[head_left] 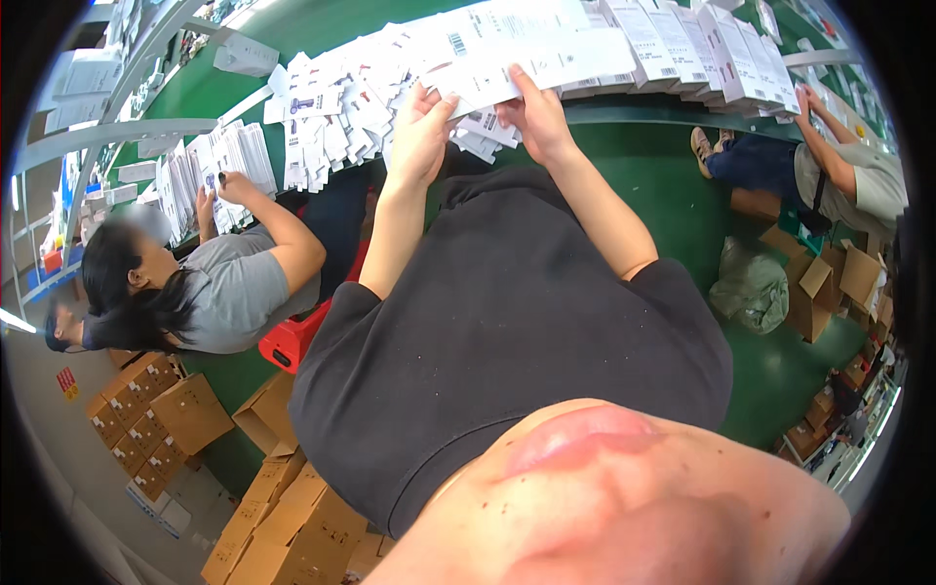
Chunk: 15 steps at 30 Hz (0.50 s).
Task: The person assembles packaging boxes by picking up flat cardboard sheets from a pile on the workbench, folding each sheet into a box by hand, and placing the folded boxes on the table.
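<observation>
Both hands hold a long white printed carton (575, 60) above the near edge of the workbench. It looks flat, though its depth is hard to tell. My left hand (421, 132) closes on its left end, thumb on top. My right hand (542, 119) grips its lower edge farther right, thumb on the upper face and fingers curled beneath. Left of and below my hands spreads a loose pile of white printed cartons (336, 117). Beyond the held carton, to the right, white boxes (673, 44) lean in a row.
A co-worker in a grey shirt (239, 292) handles white cartons at the left; another person (848, 175) works at the far right. Brown cardboard boxes (302, 517) stand at lower left, with more open boxes (819, 283) and a plastic bag (751, 288) at right. Metal frame bars (156, 129) cross the left bench.
</observation>
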Each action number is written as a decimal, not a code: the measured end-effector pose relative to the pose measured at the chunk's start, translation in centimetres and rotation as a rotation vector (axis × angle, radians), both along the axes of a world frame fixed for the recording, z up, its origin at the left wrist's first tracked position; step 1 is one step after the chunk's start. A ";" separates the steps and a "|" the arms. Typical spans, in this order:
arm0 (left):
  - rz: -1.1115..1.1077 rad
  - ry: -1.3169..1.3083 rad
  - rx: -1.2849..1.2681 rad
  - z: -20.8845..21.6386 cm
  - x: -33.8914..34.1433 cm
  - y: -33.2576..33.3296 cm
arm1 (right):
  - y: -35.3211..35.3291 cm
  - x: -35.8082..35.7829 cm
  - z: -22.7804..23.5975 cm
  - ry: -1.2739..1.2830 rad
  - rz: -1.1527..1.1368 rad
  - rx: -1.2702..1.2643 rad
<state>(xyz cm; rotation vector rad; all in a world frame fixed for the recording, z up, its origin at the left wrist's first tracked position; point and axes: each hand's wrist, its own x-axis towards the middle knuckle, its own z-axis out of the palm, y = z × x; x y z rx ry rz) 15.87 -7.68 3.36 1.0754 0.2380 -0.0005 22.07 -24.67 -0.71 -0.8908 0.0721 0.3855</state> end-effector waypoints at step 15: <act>-0.104 -0.312 0.356 7.0 -2.8 3.0 | 0.7 2.1 8.4 -1.478 0.087 -0.932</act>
